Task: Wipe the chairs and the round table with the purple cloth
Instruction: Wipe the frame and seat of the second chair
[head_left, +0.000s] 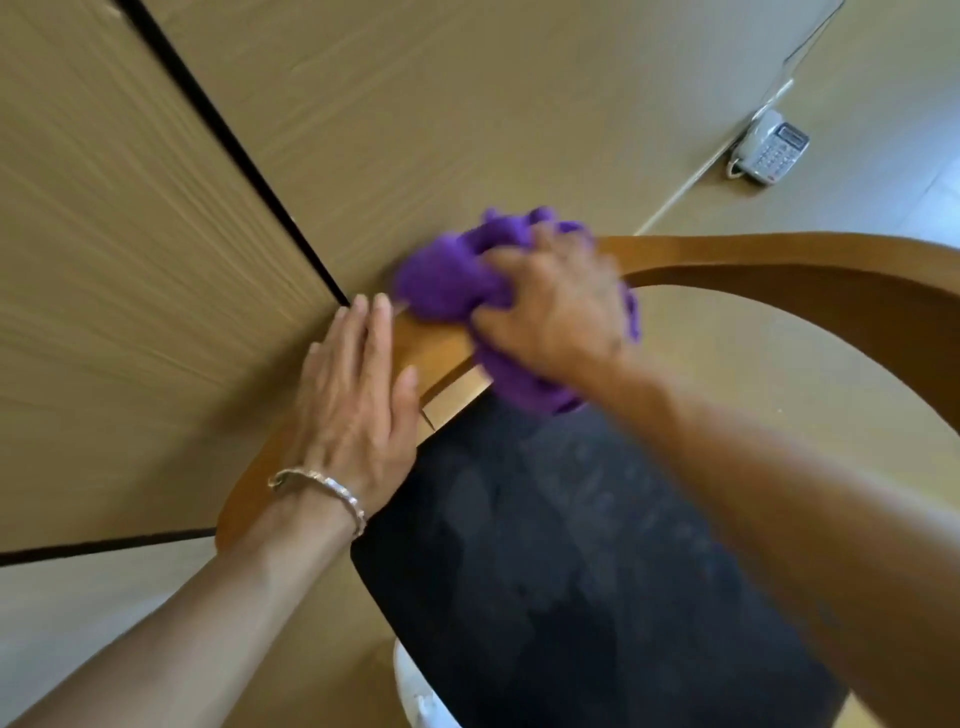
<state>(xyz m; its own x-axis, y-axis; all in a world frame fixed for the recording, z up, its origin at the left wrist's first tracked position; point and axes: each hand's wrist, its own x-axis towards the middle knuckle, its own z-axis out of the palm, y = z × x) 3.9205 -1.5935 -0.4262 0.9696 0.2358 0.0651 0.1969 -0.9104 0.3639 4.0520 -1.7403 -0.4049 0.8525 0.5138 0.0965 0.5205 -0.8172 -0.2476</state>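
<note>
At far left: tan panels (130, 260) split by a dark seam. No task object there.

Left hand (358, 400): flat, fingers straight and together, pressing on the chair's wooden rail (779, 254) at its lower-left bend. Holds nothing. One bracelet (322, 488) on that wrist.

Purple cloth (441, 280): one, bunched, lying on the rail just beyond the left fingertips, close but apparently apart.

Right hand (556, 312): fingers curled into the cloth, gripping it and bearing down on the rail. Blurred.

Key relation: the rail's long axis rises from under the left hand, passes beneath the cloth, then arcs rightward to the frame edge. The bare stretch lies to the right of the right hand, so that hand is the nearer one. Likely next stroke runs along the curve, left hand bracing.

Below: dark seat (571, 571), one. White object (415, 691) at the bottom edge, cannot tell what it is.

Upper right: one telephone (771, 148), well apart.

Count: one chair in view, one cloth, two hands. No round table identifiable.
</note>
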